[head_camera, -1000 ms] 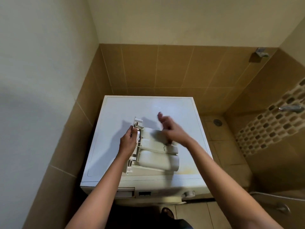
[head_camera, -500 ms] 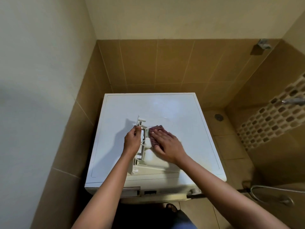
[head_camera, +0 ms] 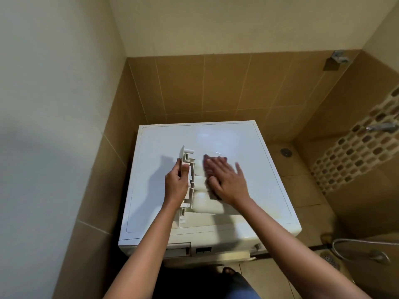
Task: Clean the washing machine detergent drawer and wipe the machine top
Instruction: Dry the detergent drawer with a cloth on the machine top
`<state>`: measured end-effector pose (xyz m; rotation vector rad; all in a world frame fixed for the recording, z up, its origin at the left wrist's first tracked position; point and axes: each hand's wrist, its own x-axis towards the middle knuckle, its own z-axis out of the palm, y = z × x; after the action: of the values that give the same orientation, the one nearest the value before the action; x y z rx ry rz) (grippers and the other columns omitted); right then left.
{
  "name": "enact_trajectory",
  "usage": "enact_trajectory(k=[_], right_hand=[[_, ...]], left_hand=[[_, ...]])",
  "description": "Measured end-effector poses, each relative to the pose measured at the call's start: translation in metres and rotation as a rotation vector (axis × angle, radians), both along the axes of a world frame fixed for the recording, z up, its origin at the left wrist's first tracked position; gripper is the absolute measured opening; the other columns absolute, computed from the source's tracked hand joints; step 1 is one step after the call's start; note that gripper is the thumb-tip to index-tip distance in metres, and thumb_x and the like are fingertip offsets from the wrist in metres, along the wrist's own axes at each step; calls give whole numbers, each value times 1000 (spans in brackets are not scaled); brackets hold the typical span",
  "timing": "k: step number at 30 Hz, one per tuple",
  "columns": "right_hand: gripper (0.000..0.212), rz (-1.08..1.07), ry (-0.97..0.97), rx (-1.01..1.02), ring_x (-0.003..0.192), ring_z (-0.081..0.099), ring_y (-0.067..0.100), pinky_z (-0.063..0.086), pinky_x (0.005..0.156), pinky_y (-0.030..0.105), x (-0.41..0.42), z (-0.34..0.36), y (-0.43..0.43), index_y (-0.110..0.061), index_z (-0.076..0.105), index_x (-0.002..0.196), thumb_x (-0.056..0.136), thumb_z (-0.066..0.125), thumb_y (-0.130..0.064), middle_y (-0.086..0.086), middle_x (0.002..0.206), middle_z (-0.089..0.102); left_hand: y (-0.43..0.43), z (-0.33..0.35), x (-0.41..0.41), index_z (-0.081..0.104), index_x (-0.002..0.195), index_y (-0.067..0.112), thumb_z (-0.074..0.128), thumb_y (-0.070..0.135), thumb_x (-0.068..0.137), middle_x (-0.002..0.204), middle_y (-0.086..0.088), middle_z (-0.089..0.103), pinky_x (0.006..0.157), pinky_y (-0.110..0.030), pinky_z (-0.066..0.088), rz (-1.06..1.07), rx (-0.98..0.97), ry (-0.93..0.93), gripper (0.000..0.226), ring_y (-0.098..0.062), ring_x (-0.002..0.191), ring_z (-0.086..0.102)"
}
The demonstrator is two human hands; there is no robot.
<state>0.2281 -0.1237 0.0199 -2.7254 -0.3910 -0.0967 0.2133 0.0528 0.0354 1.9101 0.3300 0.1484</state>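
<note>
Head view: we have the detergent drawer (head_camera: 198, 203) lying on the machine top (head_camera: 248, 145), its front panel (head_camera: 181, 214) facing left and running near-to-far, its body pointing right. Our left hand (head_camera: 176, 184) grips that panel. Our right hand (head_camera: 226, 182), fingers straight, presses the cloth (head_camera: 207, 158) onto the drawer's right side.

Left of and beyond the left hand's (head_camera: 176, 184) grip on the detergent drawer (head_camera: 201, 205), the machine top (head_camera: 226, 137) lies bare to the tiled walls (head_camera: 116, 152); rightward, the right hand (head_camera: 228, 182), flat on a cloth (head_camera: 206, 157), blocks.
</note>
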Motion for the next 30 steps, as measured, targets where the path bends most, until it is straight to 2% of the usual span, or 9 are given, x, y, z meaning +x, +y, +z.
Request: enact_trajectory(k=[4,8,11,15,18,21,25,28,30], right_hand=[[47,-289,153,160,140,28,26,17,117,42,17,2,6,-25,51,134,97,25,-39,6,142,48],[66,-81,72,130,142,29,22,10,120,37,0,4,42,-14,40,144,89,14,-41,8,149,40],[60,14,-16,75,145,23,19,9,119,35,-23,-8,40,-15,36,147,93,24,-40,6,153,32],[56,33,-101,-19,140,33,16,16,116,34,-29,-19,-4,-24,44,142,91,35,-43,1,148,42],[57,-134,-43,-8,137,38,18,19,115,37,-31,-22,-30,-26,50,138,88,29,-45,-1,145,48],[57,-398,38,105,131,42,28,23,113,38,-26,-20,-27,-20,58,130,88,24,-39,0,138,54],[52,-265,-41,73,102,62,32,44,94,37,-20,-9,16,-6,67,103,80,29,-31,14,105,68],[70,-46,96,59,133,44,29,32,112,43,-32,-6,52,-7,48,137,82,19,-39,15,140,51],[70,1,114,46,138,38,24,23,116,40,-37,-10,52,-10,42,143,84,19,-41,11,145,46]], left_hand=[[-9,-2,-8,49,140,21,42,46,98,85,-11,65,68,-31,48,-11,41,-11,50,-22,70,56],[-8,-8,-8,56,134,19,42,44,99,97,-12,71,81,-38,51,-2,53,-40,46,-24,86,64],[-7,-8,-5,57,132,19,41,43,100,101,-5,71,86,-37,52,-20,66,-33,43,-21,92,64],[-8,-8,0,56,132,18,39,44,100,85,-8,69,77,-35,49,-43,70,11,44,-19,77,62],[-9,-9,3,63,105,15,39,41,101,58,4,45,60,-32,37,-39,74,61,36,-13,55,43],[-9,-7,6,52,78,16,39,39,102,55,5,38,56,-32,31,-26,78,83,36,-15,55,38],[-9,-9,13,50,73,13,39,38,102,55,3,41,57,-32,31,-18,129,100,40,-20,60,41],[-7,-11,16,64,88,10,41,34,102,63,-6,54,62,-30,33,-14,149,103,36,-22,66,47],[-6,-13,18,68,98,9,41,31,102,67,-9,58,63,-30,34,-16,151,96,35,-24,69,50]])
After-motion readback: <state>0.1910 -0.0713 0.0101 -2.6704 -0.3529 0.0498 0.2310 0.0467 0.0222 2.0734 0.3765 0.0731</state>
